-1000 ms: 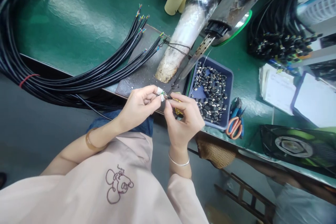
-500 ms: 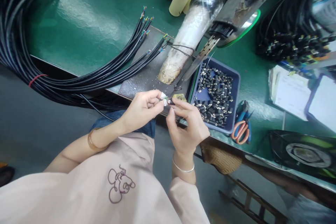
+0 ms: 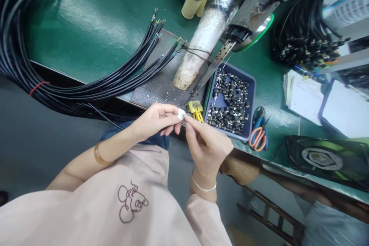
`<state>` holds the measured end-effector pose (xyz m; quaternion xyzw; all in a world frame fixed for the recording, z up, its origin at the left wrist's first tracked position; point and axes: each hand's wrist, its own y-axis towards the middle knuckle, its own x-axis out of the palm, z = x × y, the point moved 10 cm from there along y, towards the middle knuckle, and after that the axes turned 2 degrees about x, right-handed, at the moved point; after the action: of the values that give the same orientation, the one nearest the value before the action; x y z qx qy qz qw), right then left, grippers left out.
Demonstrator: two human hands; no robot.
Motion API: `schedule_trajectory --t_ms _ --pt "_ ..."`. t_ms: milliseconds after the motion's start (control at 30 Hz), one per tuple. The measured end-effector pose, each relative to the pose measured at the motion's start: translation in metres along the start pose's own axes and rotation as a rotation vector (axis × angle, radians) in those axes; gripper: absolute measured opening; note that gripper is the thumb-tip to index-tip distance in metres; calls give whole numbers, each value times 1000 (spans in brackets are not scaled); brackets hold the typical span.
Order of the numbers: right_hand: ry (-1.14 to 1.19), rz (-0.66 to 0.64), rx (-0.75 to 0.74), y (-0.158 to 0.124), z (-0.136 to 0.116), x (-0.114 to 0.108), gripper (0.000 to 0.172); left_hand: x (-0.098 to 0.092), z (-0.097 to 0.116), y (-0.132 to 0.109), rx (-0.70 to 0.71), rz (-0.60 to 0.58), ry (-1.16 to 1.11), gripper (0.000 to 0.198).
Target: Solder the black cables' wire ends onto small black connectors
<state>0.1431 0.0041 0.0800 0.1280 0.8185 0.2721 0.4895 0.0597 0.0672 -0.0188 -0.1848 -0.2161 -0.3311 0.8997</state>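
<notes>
My left hand (image 3: 158,123) is closed in a pinch, thumb against index finger, with white wrapping (image 3: 181,114) at the fingertips. My right hand (image 3: 209,140) meets it there, its thumb and index finger also pressed together. Whatever lies between the fingertips is hidden. Just beyond my right fingers, a yellow clip-like piece (image 3: 197,110) sits at the table edge. Above the hands, a metal soldering iron (image 3: 217,59) slants down beside a white plastic-wrapped pipe (image 3: 198,42). A blue tray (image 3: 251,111) of small black connectors (image 3: 235,100) with metal pins stands to the right.
Black cables (image 3: 115,84) with stripped coloured ends lie across the left of the green table (image 3: 95,19). Pliers with orange handles (image 3: 257,138), papers (image 3: 305,94) and a black fan-like unit (image 3: 325,159) are at right. Another person's arm (image 3: 294,182) shows beyond the table edge.
The small connector that showed between my fingertips is now hidden. My right hand has turned and shifted slightly right and down, uncovering more of the yellow piece. The view has shifted a little.
</notes>
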Motion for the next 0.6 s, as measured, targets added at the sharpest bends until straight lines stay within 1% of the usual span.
schedule_trajectory --t_ms 133,233,300,400,500,600 --pt "-12 63 38 3 0 -9 22 -2 2 -1 29 -5 1 26" --pt "-39 16 18 2 -1 -4 20 -5 6 -3 59 12 24 24" --pt "-86 -8 -24 1 -3 -1 21 -9 8 -4 84 53 36 26" --pt "-165 -5 -127 -2 -9 2 28 -15 13 -6 132 121 71 25" --pt "-191 2 -211 -4 -15 4 34 -19 19 -9 189 180 104 26" --pt "-167 -16 -238 -4 -18 6 32 -21 24 -11 213 222 106 26"
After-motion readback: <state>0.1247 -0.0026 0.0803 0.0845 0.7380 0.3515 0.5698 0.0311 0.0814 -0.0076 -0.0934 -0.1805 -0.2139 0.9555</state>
